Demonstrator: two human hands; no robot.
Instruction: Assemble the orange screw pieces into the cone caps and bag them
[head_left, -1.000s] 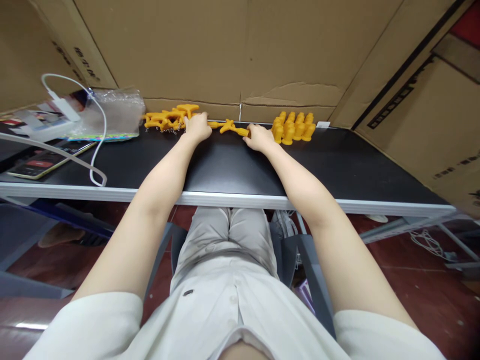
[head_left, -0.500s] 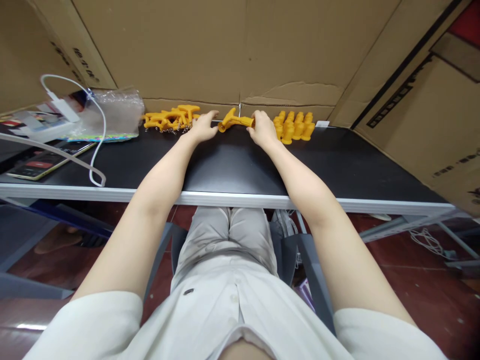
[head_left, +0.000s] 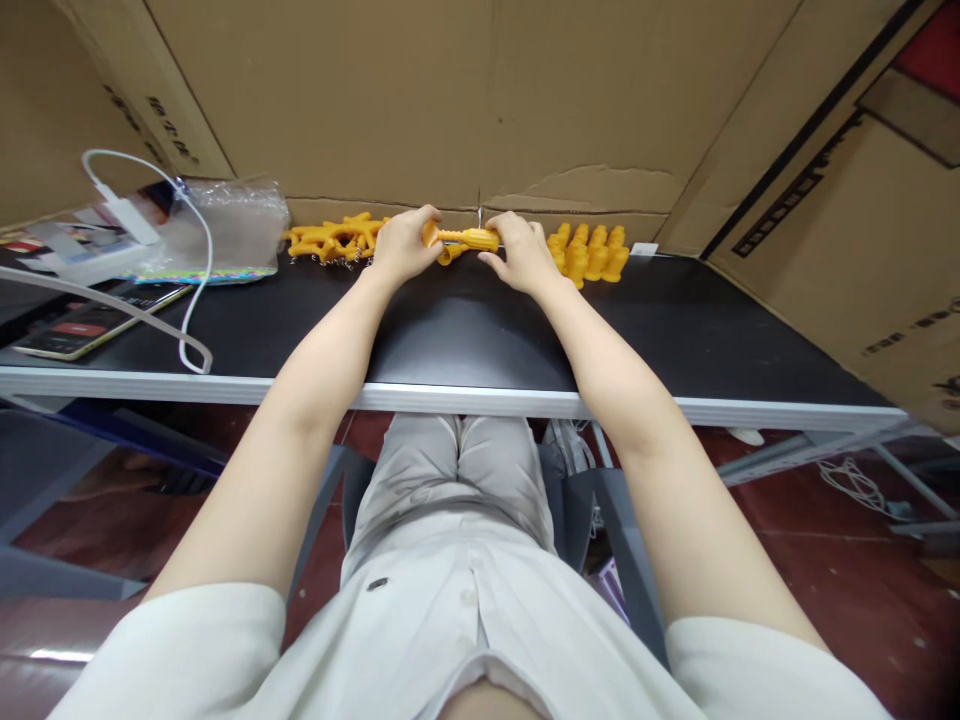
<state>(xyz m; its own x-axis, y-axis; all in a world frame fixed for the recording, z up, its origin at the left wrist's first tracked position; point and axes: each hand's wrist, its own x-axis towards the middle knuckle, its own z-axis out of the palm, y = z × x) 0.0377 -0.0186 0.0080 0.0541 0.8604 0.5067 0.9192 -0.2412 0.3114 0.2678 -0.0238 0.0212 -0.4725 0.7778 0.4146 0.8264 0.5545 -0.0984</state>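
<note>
My left hand [head_left: 405, 243] is closed around the handle end of a yellow plastic corkscrew [head_left: 452, 236], held level and pointing right. A thicker ridged yellow sleeve [head_left: 482, 239] forms its right end. Thumb and fingers of my right hand [head_left: 521, 252] curve around that sleeve from below and above. Just beneath shows a flared yellow piece [head_left: 451, 256], partly hidden by the corkscrew. Beside my left hand lies a pile of yellow T-handled corkscrews [head_left: 334, 240] with curly metal screws. Several yellow bottle-shaped sleeves [head_left: 596, 253] stand upright in rows beside my right hand.
Cardboard [head_left: 480, 110] walls the back and right of the black table [head_left: 480, 340]. On the left are a clear plastic bag [head_left: 229, 225], a phone [head_left: 94, 320] and a white cable [head_left: 196, 320]. A small white label [head_left: 644, 248] lies behind the sleeves.
My left hand has moved slightly right and closed on the corkscrew's handle. The corkscrew and sleeve now lie level between both hands; a flared piece shows below them.
</note>
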